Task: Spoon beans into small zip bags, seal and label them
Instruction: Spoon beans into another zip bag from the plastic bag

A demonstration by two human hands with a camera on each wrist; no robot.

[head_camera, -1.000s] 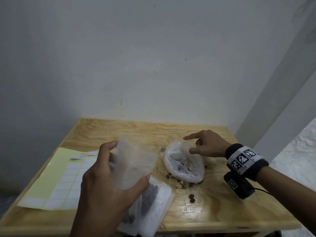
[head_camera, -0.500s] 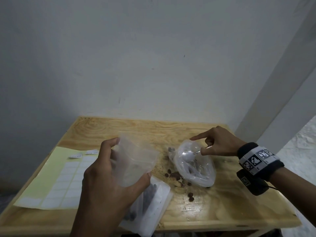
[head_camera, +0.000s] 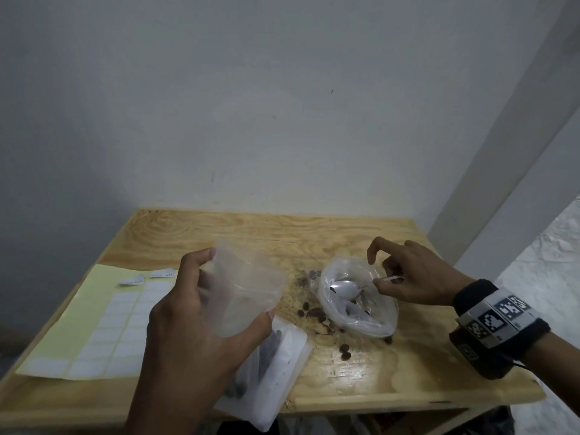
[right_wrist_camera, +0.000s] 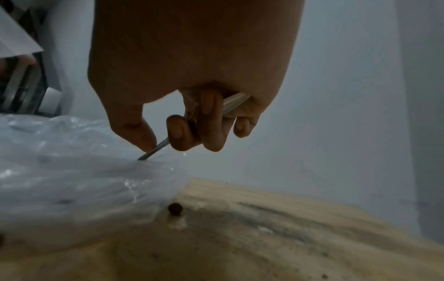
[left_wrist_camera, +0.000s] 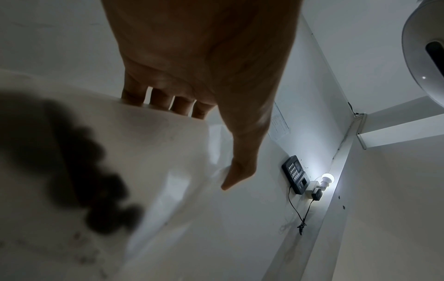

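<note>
Holding spoon (head_camera: 345,288), right hand (head_camera: 414,277) hovers inside bean bag's (head_camera: 361,321) rim.

Two hands: left hand (head_camera: 201,321), right hand (head_camera: 417,277). One spoon (head_camera: 345,288); one open plastic bag of beans (head_camera: 357,306); one empty zip bag (head_camera: 244,287); two filled zip bags, overlapping (head_camera: 282,368); one label sheet (head_camera: 81,324); two peeled labels (head_camera: 147,279). Loose beans on the surface (head_camera: 376,381): at least eight, exact number unclear.
</note>
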